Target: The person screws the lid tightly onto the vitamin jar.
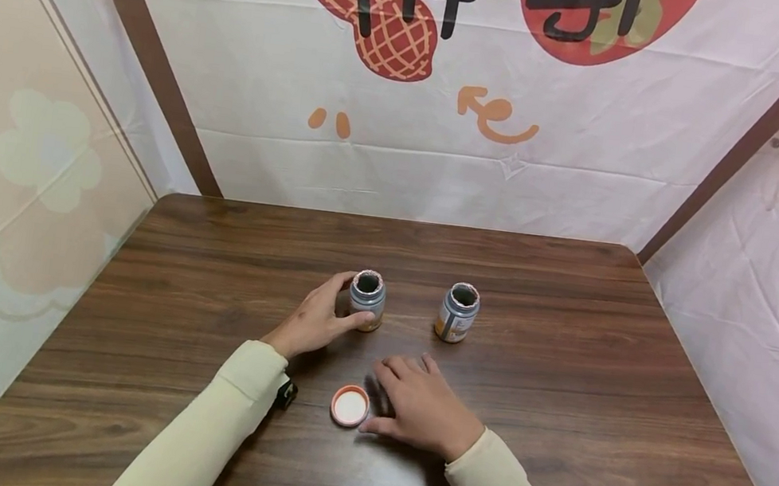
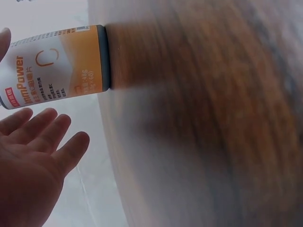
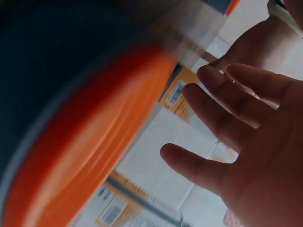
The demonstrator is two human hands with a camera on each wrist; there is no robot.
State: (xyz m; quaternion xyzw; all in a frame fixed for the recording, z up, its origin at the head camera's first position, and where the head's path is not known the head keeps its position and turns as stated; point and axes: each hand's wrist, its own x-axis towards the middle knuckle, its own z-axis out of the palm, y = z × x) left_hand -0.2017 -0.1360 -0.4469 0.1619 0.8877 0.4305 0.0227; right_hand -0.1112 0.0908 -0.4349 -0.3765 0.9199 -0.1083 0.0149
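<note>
Two uncapped bottles stand upright on the table: the left bottle [image 1: 367,298] and the right bottle [image 1: 457,313]. My left hand [image 1: 314,321] is around the left bottle's near left side, thumb in front of it, forefinger by its neck. In the left wrist view the fingers of my left hand [image 2: 33,151] are spread beside the orange-and-white bottle [image 2: 57,66]; firm contact cannot be made out. A round cap [image 1: 349,406] lies with its white inside up. Just right of it, my right hand [image 1: 424,407] holds nothing, fingers spread. The cap's orange rim [image 3: 104,127] looms blurred before my right hand [image 3: 251,137].
The brown wooden table [image 1: 560,391] reaches back to a white printed cloth [image 1: 404,180]. More printed cloth hangs at the left and right sides. A black strap [image 1: 286,393] shows at my left wrist.
</note>
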